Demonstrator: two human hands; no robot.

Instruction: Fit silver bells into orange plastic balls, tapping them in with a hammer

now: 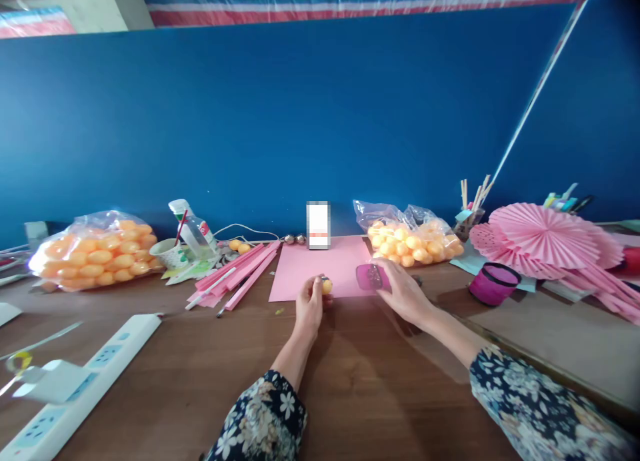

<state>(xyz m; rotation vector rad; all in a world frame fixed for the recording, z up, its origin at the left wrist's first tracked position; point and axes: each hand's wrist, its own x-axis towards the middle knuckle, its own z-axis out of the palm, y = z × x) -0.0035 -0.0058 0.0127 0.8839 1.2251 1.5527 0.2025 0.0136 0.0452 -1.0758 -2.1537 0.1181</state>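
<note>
My left hand (311, 302) is closed, its thumb and fingers pinching a small yellow ball (327, 286) with a dark patch on top. To its right, my right hand (403, 289) grips a small see-through purple container (369, 277) with something dark and speckled in it; what that is, I cannot make out. Both hands are over the near edge of a pink sheet of paper (300, 264) on the brown table. A phone-like upright object (319, 228), its front blurred out, stands at the sheet's far edge, with two shiny metal balls (295, 239) to its left.
Bags of orange balls stand left (100, 254) and right (413, 241). Pink paper strips (240, 274), a tilted bottle (193, 228) and a paper cup (167, 251) lie left of the sheet. Pink paper fans (545, 238) and a purple mesh holder (494, 284) are right. A power strip (95, 374) sits front left.
</note>
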